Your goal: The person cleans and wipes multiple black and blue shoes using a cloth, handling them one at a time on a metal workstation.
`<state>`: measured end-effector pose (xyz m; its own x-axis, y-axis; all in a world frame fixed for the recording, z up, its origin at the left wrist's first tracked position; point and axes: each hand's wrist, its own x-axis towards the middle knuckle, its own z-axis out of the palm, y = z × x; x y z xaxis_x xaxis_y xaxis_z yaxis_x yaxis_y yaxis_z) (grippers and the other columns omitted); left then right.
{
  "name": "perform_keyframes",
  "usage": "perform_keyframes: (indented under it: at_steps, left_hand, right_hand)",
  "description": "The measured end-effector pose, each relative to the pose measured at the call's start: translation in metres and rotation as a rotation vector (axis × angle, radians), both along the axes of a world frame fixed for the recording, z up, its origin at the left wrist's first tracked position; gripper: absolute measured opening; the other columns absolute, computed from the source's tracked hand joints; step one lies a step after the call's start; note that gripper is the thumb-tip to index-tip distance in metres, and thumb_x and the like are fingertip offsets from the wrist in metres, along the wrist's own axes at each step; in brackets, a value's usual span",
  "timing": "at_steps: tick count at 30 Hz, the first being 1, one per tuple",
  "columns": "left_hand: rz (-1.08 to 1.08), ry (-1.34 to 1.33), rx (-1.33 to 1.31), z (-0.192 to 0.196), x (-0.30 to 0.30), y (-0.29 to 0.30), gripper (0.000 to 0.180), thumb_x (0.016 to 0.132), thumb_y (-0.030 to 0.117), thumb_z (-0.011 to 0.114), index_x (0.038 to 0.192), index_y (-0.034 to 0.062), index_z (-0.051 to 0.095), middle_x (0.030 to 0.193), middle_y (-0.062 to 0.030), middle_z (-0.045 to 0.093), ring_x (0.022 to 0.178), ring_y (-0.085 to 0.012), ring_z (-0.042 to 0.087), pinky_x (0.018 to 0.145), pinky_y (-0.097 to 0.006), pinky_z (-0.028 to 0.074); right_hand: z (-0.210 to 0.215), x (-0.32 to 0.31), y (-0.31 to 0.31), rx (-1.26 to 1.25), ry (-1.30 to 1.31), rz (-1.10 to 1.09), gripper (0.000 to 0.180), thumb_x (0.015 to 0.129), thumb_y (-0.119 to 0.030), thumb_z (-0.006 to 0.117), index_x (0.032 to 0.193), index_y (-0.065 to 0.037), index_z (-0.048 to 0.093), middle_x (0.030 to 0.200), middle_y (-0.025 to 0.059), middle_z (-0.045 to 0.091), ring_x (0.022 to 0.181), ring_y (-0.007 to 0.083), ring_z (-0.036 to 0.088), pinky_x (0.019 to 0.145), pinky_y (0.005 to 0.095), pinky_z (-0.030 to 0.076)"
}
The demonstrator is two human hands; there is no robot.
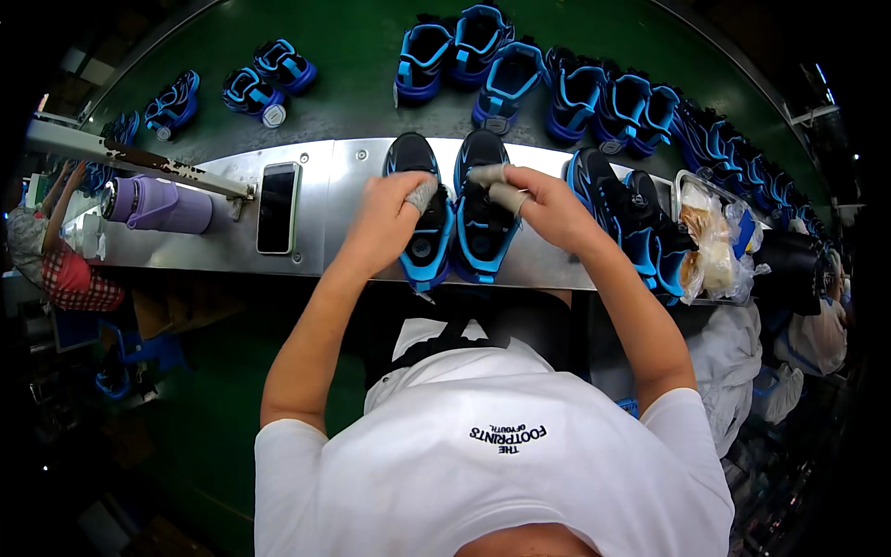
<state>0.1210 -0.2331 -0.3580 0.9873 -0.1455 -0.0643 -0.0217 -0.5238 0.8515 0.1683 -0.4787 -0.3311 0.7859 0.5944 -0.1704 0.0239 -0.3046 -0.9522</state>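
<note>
Two black-and-blue sneakers stand side by side on a metal shelf (353, 162) in front of me. My left hand (392, 213) rests on the left sneaker (422, 246), its taped fingertip at the shoe's opening. My right hand (538, 204) lies over the right sneaker (483, 232), with taped fingers pressed on its tongue area. Neither shoe is lifted off the shelf.
A phone (277, 207) and a purple bottle (160, 204) lie left on the shelf. Another pair of sneakers (631, 227) and a clear bag of food (715, 241) sit right. Several blue sneakers (520, 79) ride the green belt (353, 46) beyond. Other people work at both sides.
</note>
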Motion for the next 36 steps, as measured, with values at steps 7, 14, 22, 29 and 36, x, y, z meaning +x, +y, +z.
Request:
perform_keyframes:
  at_steps: [7,14,22,29,36]
  left_hand:
    - [0.059,-0.188,0.110,-0.005,-0.014,-0.020,0.017,0.080,0.003,0.066,0.096,0.0057,0.070,0.096,-0.0074,0.057,0.095,-0.0254,0.055,0.082,-0.034,0.045]
    - [-0.191,-0.172,0.117,0.003,-0.004,-0.008,0.020,0.079,0.001,0.062,0.098,0.0045,0.068,0.098,-0.0094,0.062,0.092,-0.0292,0.057,0.082,-0.037,0.046]
    - [0.179,-0.164,0.107,0.008,-0.016,-0.031,0.027,0.075,-0.002,0.062,0.101,0.0046,0.067,0.091,-0.0070,0.060,0.084,-0.0212,0.055,0.073,-0.031,0.045]
    - [-0.073,-0.072,-0.065,0.012,-0.011,-0.016,0.042,0.072,-0.005,0.064,0.113,0.0056,0.063,0.089,-0.0034,0.053,0.070,-0.0138,0.048,0.065,-0.026,0.041]
    - [-0.158,-0.010,-0.138,0.006,-0.009,-0.010,0.047,0.075,-0.004,0.061,0.121,0.0065,0.059,0.094,-0.0032,0.056,0.074,-0.0114,0.045,0.068,-0.024,0.042]
  right_hand:
    - [-0.004,-0.005,-0.002,-0.367,-0.543,0.057,0.030,0.084,-0.012,0.069,0.114,-0.015,0.070,0.082,0.0078,0.053,0.080,0.0204,0.056,0.073,0.0298,0.048]
    - [0.009,0.004,-0.010,-0.302,-0.191,0.157,0.030,0.079,-0.026,0.076,0.106,-0.014,0.071,0.085,0.0111,0.058,0.080,0.0274,0.058,0.073,0.0368,0.048]
    - [0.009,0.011,-0.012,-0.274,-0.298,0.153,0.033,0.079,-0.027,0.076,0.108,-0.013,0.072,0.084,0.0099,0.061,0.075,0.0252,0.061,0.069,0.0337,0.049]
    - [0.013,0.009,-0.004,-0.397,-0.318,0.119,0.035,0.079,-0.025,0.075,0.113,-0.017,0.070,0.081,0.0113,0.057,0.079,0.0260,0.057,0.073,0.0354,0.048]
    - [0.001,0.002,-0.002,-0.462,-0.396,0.036,0.034,0.077,-0.024,0.078,0.109,-0.015,0.071,0.088,0.0092,0.054,0.076,0.0208,0.056,0.072,0.0314,0.047]
